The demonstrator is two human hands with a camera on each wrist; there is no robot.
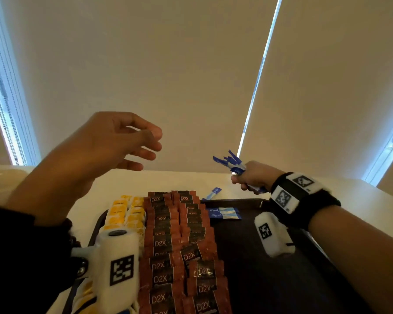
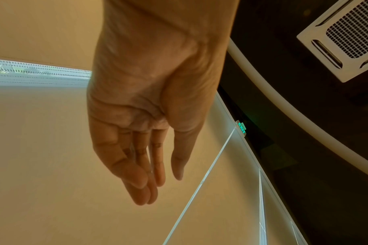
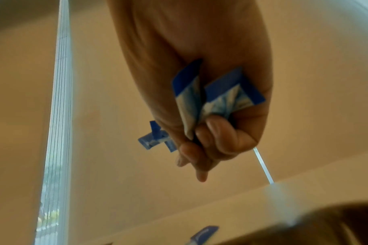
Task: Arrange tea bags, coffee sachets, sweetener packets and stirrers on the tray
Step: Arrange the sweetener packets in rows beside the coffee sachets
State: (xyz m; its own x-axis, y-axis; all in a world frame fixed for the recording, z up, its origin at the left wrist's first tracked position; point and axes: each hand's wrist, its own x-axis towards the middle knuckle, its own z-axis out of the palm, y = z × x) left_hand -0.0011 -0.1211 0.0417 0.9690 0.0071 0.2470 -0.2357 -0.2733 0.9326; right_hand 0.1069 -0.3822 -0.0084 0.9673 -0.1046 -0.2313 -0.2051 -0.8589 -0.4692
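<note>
Beside tray (image 1: 234, 201): stray sachet (image 1: 212, 193); right hand (image 1: 254, 176) grips sachets (image 1: 233, 163)

White table (image 1: 361, 196) carried dark tray (image 1: 236, 201), which sat near table's front edge. One blue sweetener packet (image 1: 212, 193) lay directly on table, just beyond tray's far rim, also visible at bottom of right wrist view (image 3: 204, 233). On tray: yellow tea bags (image 1: 125, 211) in rows at left, red-brown D2X coffee sachets (image 1: 168, 243) in overlapping columns beside them, two blue "equal" sweetener packets (image 1: 224, 213) right of sachets near far rim.
</note>
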